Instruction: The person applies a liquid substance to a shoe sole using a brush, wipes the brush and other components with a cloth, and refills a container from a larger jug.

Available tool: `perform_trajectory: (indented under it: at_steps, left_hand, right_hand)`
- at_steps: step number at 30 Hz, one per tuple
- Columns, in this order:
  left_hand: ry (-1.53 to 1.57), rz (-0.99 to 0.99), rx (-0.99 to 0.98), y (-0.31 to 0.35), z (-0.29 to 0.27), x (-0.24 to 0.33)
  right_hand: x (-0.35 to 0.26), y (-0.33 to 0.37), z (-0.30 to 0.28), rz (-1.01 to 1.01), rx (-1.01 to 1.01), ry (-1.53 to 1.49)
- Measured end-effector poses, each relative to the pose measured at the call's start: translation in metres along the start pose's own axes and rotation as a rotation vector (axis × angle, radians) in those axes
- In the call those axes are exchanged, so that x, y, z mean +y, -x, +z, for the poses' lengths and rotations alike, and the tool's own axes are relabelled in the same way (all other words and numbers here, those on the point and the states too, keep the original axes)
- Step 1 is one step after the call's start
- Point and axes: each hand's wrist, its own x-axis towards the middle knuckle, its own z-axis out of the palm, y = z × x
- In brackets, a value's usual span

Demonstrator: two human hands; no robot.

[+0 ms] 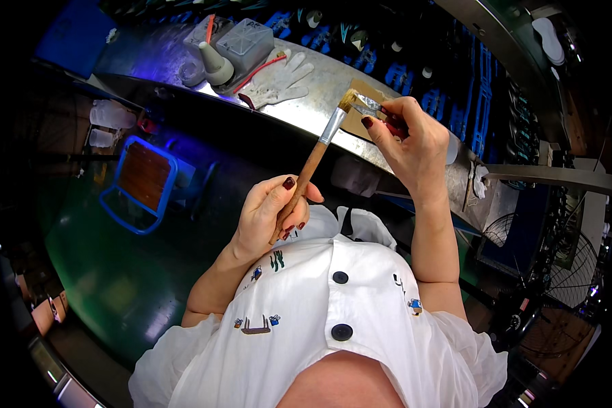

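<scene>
My left hand (268, 207) is closed round the wooden handle of a brush (311, 162), held slanting up and to the right. The brush has a silver metal collar and short yellowish bristles. In my right hand (415, 149) is a pair of small metal-bladed scissors (368, 104) with red handles, partly hidden by the fingers. Their blades are at the bristle tips; whether they touch cannot be made out. Beneath the brush head, a piece of brown cardboard (355, 124) lies on the metal bench (313, 102).
On the bench to the left are a white work glove (285, 81), a bottle with a cone nozzle (215, 66) and a clear plastic container (246, 41). Dark racks with blue parts run behind. A blue-framed chair (143, 175) stands at left, a fan (547, 268) at right.
</scene>
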Motion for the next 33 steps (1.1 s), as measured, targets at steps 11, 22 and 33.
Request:
perform_trajectory:
  at_steps: [11,22,33]
  left_hand:
    - [0.006,-0.004,-0.021,-0.0021,0.0018,-0.0002]
    - [-0.096,0.004,0.018,0.0009,0.0015,0.001]
    - [-0.119,-0.01,0.028,0.0029,0.0004,0.0011]
  right_hand:
    - [0.0024,-0.0012,-0.0025,-0.017,-0.023,-0.007]
    - [0.0034,-0.0021,-0.0012,-0.02,-0.032,0.003]
    - [0.0013,-0.0028,-0.0001,-0.054,-0.045,-0.001]
